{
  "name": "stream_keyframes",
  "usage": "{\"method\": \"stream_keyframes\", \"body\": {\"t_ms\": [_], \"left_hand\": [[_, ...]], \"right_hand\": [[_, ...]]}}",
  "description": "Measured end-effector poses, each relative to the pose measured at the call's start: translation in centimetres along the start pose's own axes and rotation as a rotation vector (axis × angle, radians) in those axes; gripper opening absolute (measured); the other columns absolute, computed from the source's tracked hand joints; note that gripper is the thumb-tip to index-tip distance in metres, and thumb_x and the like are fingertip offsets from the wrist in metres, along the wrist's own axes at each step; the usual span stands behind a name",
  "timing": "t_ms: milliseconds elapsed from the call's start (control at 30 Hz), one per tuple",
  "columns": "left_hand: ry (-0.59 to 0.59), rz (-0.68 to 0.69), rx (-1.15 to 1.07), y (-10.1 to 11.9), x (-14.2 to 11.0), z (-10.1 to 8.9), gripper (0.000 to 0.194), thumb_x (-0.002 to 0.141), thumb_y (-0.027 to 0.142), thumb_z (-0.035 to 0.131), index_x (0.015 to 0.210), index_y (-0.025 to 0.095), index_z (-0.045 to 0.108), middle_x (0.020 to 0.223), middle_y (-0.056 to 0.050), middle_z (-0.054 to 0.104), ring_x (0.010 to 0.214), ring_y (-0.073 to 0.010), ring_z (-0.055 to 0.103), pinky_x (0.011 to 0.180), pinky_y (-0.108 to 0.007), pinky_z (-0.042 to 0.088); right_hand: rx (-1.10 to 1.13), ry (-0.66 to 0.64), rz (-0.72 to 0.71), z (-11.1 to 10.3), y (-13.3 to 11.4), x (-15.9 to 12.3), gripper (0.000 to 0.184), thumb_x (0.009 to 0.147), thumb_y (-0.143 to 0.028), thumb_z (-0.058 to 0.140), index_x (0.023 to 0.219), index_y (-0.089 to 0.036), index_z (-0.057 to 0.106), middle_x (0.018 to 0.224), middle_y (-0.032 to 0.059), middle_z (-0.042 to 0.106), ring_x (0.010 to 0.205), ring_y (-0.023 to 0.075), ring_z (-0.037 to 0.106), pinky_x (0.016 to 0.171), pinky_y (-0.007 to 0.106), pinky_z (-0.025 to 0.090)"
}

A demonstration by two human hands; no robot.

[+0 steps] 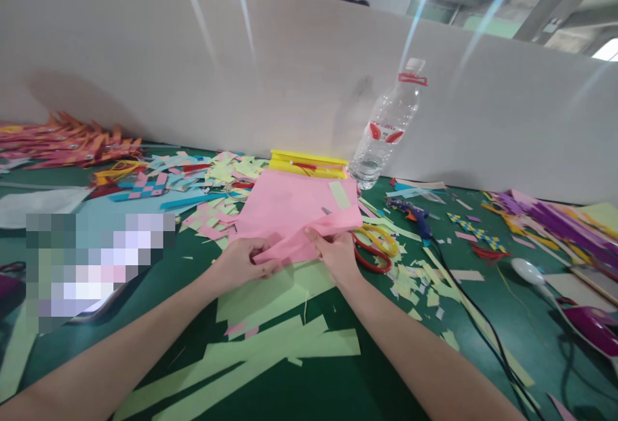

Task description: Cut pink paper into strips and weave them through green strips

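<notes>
A sheet of pink paper [284, 205] lies in front of me, its near edge folded up into a band. My left hand [244, 260] pinches the left end of that fold between thumb and fingers. At the fold's right part, my right hand [335, 250] grips the paper with its thumb on top. Scissors with yellow and red handles [374, 250] lie just right of my right hand, their blades mostly hidden. Light green paper [280, 289] lies under the near edge of the pink sheet, and pale green strips [270, 344] are spread closer to me.
A tilted-looking plastic bottle [386, 125] stands by the white partition [193, 54]. At right lie a blue glue gun [418, 215] with a black cord and a purple-handled mini iron [589, 324]. Paper scraps [415, 286] and orange folded strips [77, 141] litter the green table. A pixelated phone-like device [96, 273] is at left.
</notes>
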State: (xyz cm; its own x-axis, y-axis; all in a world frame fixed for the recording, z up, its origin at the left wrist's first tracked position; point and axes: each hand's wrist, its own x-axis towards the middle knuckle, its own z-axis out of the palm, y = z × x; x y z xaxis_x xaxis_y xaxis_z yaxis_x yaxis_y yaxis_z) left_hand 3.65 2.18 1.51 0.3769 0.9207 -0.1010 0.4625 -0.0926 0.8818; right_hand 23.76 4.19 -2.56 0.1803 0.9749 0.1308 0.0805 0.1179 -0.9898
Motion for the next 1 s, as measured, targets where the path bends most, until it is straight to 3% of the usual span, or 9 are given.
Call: {"method": "stream_keyframes", "body": {"t_ms": [200, 333, 533, 733, 1000], "left_hand": [[-0.018, -0.013, 0.0, 0.1, 0.0, 0.0, 0.033, 0.077, 0.048, 0.061, 0.072, 0.016, 0.067, 0.067, -0.004, 0.071, 0.06, -0.0156, 0.065, 0.054, -0.022, 0.05], [-0.004, -0.042, -0.023, -0.5, 0.2, 0.0, 0.032, 0.078, 0.046, 0.062, 0.067, 0.016, 0.064, 0.066, -0.005, 0.071, 0.057, -0.0144, 0.063, 0.051, -0.021, 0.049], [-0.017, -0.021, -0.062, -0.4, 0.2, 0.1, 0.03, 0.078, 0.043, 0.063, 0.068, 0.015, 0.065, 0.065, -0.005, 0.07, 0.056, -0.0127, 0.06, 0.05, -0.02, 0.046], [-0.005, -0.029, -0.078, -0.5, 0.2, 0.0, 0.034, 0.075, 0.044, 0.065, 0.058, 0.017, 0.054, 0.066, -0.006, 0.07, 0.057, -0.0145, 0.061, 0.051, -0.023, 0.047], [-0.023, 0.003, -0.03, -0.8, 0.2, -0.4, 0.032, 0.078, 0.045, 0.063, 0.067, 0.016, 0.061, 0.063, -0.005, 0.067, 0.058, -0.0158, 0.061, 0.053, -0.024, 0.05]], "right_hand": [[0.044, -0.057, 0.049, -0.1, -0.4, -0.2, 0.048, 0.063, -0.048, 0.075, 0.041, -0.019, 0.044, 0.036, -0.0054, 0.04, 0.035, 0.0069, 0.034, 0.036, 0.024, 0.025], [0.114, -0.093, 0.056, -0.1, -0.8, -0.2, 0.044, 0.065, -0.047, 0.074, 0.044, -0.018, 0.049, 0.037, -0.005, 0.044, 0.035, 0.007, 0.037, 0.037, 0.023, 0.028], [0.28, -0.047, 0.081, -0.1, -1.3, -0.3, 0.041, 0.061, -0.046, 0.077, 0.048, -0.018, 0.051, 0.038, -0.0065, 0.043, 0.035, 0.006, 0.035, 0.037, 0.022, 0.027], [0.262, -0.039, 0.064, -0.1, -1.4, -0.4, 0.043, 0.06, -0.047, 0.078, 0.047, -0.018, 0.05, 0.037, -0.0074, 0.041, 0.036, 0.0058, 0.033, 0.038, 0.023, 0.026], [0.232, -0.035, 0.055, -0.1, -1.4, -0.7, 0.046, 0.066, -0.046, 0.074, 0.041, -0.019, 0.046, 0.036, -0.0066, 0.04, 0.035, 0.0053, 0.032, 0.038, 0.024, 0.024]]}}
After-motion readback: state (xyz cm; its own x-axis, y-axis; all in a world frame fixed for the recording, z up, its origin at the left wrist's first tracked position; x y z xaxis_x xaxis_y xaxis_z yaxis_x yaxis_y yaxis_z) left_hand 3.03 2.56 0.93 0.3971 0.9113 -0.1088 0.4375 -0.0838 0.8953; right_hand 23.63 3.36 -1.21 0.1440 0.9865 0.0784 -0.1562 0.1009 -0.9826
